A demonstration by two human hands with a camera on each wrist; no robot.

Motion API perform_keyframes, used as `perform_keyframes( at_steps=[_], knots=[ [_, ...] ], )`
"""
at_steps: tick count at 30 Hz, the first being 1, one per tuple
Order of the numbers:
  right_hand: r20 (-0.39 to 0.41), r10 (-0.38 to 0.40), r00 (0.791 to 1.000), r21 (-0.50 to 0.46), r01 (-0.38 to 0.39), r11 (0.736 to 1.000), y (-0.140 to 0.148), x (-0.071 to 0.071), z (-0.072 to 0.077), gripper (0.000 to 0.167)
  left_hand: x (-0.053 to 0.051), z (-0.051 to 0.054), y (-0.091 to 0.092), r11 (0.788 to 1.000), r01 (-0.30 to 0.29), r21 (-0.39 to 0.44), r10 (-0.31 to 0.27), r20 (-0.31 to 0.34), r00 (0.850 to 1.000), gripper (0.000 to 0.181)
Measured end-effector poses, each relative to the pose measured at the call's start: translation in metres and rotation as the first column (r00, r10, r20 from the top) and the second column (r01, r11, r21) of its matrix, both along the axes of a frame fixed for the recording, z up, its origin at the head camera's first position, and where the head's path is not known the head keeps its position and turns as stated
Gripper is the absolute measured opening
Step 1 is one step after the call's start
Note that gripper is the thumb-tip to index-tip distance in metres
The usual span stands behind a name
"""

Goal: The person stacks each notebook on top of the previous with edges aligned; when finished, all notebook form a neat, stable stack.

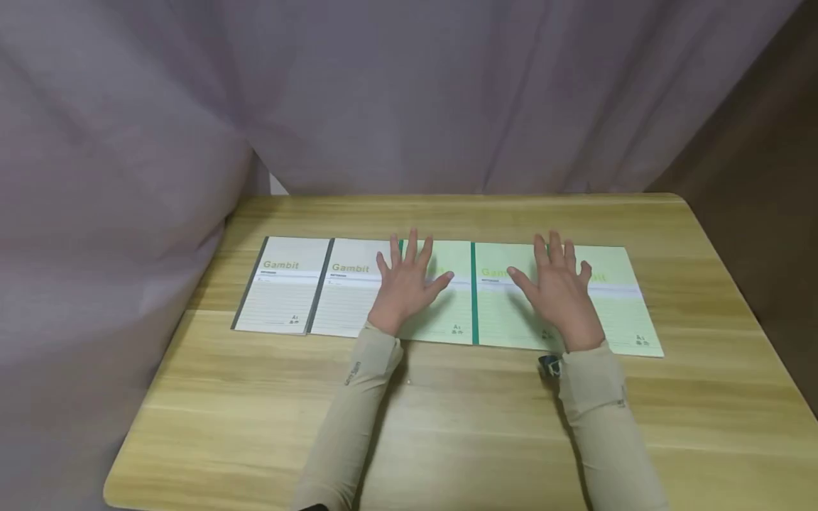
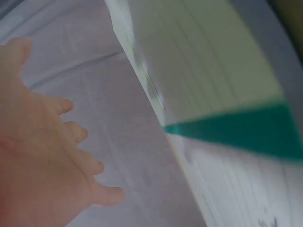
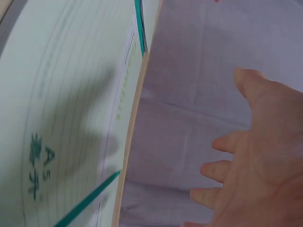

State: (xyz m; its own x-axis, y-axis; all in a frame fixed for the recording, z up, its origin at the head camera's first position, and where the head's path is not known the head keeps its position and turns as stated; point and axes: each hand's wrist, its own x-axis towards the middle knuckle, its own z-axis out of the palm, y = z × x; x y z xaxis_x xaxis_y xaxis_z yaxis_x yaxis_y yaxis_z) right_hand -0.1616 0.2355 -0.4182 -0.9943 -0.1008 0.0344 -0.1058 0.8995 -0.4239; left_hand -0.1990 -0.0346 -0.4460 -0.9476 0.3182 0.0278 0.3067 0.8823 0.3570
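A row of notebooks lies side by side across the table. Two white notebooks with dark spines, the leftmost (image 1: 279, 291) and its neighbour (image 1: 341, 305), are on the left; three pale green ones with green spines follow, including a middle one (image 1: 486, 323) and the rightmost (image 1: 623, 319). Over the join of white and green is my left hand (image 1: 407, 287), fingers spread, holding nothing. My right hand (image 1: 562, 298) hovers with spread fingers over the two rightmost green notebooks. Both wrist views show the left palm (image 2: 42, 151) and right palm (image 3: 265, 156) raised apart from the covers.
The wooden table (image 1: 460, 426) has rounded corners. Behind it and along the left side hangs a greyish purple curtain (image 1: 409, 92). A small dark object (image 1: 549, 365) is at the right sleeve's cuff.
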Motion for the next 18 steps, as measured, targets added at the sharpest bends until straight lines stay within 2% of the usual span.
perform_keyframes(
  at_steps=[7,18],
  knots=[
    [-0.014,-0.033,0.999,-0.007,0.032,0.999,0.015,0.003,0.004,0.086,-0.001,0.0,0.011,1.0,0.026,-0.014,-0.026,0.006,1.0,0.083],
    [0.018,-0.053,0.998,-0.038,0.054,0.998,0.034,0.004,0.004,0.087,0.002,-0.006,0.033,0.997,0.064,-0.032,-0.063,0.034,0.997,0.08]
  ],
)
